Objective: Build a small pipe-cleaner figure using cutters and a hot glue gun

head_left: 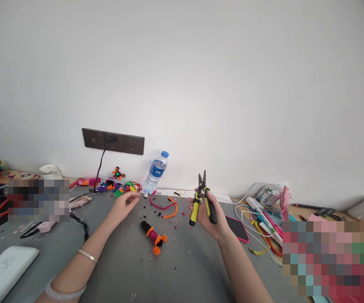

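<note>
In my right hand (211, 216) I hold a pair of snips (202, 198) with yellow-and-black handles. Their short pointed blades face up and are parted. My left hand (126, 206) hovers over the far part of the grey table, thumb and forefinger slightly apart, with nothing visible between them. Just past its fingertips lies a small white piece (146, 195). Between my hands, nearer to me, is a small pipe-cleaner figure (154, 236) in black, magenta and orange. Behind it lie a bent magenta pipe cleaner (163, 207) and an orange pipe cleaner (172, 213).
A water bottle (156, 171) leans against the wall. Colourful pipe-cleaner pieces (106, 184) lie left of it. A phone (237, 228) and cables (246, 219) are at the right. A white power bank (8, 269) lies front left. A black cord (100, 166) hangs from the wall socket (114, 141).
</note>
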Motion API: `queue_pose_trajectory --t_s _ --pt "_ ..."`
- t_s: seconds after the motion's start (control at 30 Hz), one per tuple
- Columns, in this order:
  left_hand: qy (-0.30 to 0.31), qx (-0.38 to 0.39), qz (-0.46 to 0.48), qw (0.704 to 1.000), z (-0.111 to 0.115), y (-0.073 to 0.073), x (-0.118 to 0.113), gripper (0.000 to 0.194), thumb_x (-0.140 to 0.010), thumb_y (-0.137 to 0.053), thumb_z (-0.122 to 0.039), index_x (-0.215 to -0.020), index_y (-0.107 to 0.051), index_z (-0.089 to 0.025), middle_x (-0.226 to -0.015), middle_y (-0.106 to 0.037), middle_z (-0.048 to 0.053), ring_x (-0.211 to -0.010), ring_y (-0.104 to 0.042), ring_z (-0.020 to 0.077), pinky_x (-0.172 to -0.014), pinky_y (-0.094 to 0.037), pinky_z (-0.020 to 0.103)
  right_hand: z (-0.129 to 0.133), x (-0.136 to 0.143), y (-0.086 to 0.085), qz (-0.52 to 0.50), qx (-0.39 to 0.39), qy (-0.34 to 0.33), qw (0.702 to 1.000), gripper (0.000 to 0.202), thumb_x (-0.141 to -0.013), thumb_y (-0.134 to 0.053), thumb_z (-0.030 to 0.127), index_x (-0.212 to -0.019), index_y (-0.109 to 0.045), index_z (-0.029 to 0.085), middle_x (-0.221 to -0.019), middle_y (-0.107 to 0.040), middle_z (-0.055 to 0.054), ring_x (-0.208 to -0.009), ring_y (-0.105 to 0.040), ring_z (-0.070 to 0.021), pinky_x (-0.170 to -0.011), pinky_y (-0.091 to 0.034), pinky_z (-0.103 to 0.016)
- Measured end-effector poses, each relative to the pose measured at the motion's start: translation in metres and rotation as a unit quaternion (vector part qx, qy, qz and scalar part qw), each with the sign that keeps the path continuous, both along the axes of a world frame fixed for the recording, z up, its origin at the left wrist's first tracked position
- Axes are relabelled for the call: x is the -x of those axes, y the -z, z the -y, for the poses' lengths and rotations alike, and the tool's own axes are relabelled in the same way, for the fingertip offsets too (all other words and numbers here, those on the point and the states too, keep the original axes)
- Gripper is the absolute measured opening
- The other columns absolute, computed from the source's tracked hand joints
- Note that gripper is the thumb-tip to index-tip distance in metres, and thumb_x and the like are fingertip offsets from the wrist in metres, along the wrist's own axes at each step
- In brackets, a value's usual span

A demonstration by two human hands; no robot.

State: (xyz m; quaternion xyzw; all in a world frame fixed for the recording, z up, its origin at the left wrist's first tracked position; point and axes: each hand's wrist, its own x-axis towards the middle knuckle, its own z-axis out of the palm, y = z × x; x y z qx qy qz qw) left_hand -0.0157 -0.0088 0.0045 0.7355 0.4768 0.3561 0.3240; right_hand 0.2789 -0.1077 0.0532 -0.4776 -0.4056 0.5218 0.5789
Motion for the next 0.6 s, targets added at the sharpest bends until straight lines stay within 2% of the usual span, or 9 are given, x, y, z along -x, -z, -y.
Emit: queue_pose_trajectory --t_s 0.1,0.2,0.33,0.47,0.6 --pt "0.041 -0.042 -0.063 0.996 0.003 0.005 -0.004 0.030 -0.087 -0.045 -0.036 -0.105 -0.064 -0.021 -0.105 -0.068 0.010 -0.096 -0.061 0.0261 -0.080 -0.050 0.036 0.001 -0.002 0.005 0.038 0.028 -0.017 0.999 0.046 -0.081 -0.043 0.059 -0.109 -0.048 0.023 -0.087 -0.063 -0.005 -0.065 -0.058 -0.0195 -0.060 -0.044 -0.032" --pt "0.085 -0.070 -0.105 0.988 0.006 0.009 -0.006 0.039 -0.088 -0.041 -0.026 -0.126 -0.051 -0.024 -0.119 -0.063 0.009 -0.114 -0.052 0.0272 -0.092 -0.046 0.040 -0.001 0.001 0.014 0.152 0.061 0.037 0.986 0.061 -0.077 -0.056 0.053 -0.126 -0.036 0.023 -0.092 -0.062 -0.004 -0.069 -0.058 -0.0189 -0.064 -0.044 -0.031" --pt "0.107 -0.074 -0.123 0.984 0.006 0.011 -0.005 0.053 -0.089 -0.037 -0.018 -0.141 -0.032 -0.023 -0.134 -0.054 0.010 -0.125 -0.042 0.0264 -0.099 -0.042 0.041 -0.007 0.008 0.033 0.363 0.073 0.088 0.925 0.073 -0.072 -0.062 0.046 -0.132 -0.033 0.018 -0.093 -0.063 -0.006 -0.077 -0.061 -0.0225 -0.072 -0.045 -0.034" --pt "0.123 -0.072 -0.137 0.980 0.005 0.011 -0.004 0.052 -0.087 -0.035 -0.014 -0.139 -0.036 -0.023 -0.137 -0.052 0.009 -0.128 -0.040 0.0253 -0.103 -0.039 0.042 -0.010 0.019 0.050 0.494 0.063 0.120 0.859 0.070 -0.071 -0.060 0.040 -0.132 -0.036 0.017 -0.103 -0.063 -0.013 -0.092 -0.061 -0.0296 -0.070 -0.045 -0.035" --pt "0.122 -0.065 -0.156 0.978 0.005 0.011 -0.006 0.051 -0.086 -0.036 -0.013 -0.137 -0.039 -0.021 -0.137 -0.052 0.009 -0.128 -0.039 0.0253 -0.104 -0.038 0.042 -0.011 0.026 0.059 0.580 0.061 0.159 0.797 0.069 -0.075 -0.057 0.039 -0.135 -0.035 0.015 -0.109 -0.061 -0.017 -0.102 -0.056 -0.0357 -0.074 -0.045 -0.040"
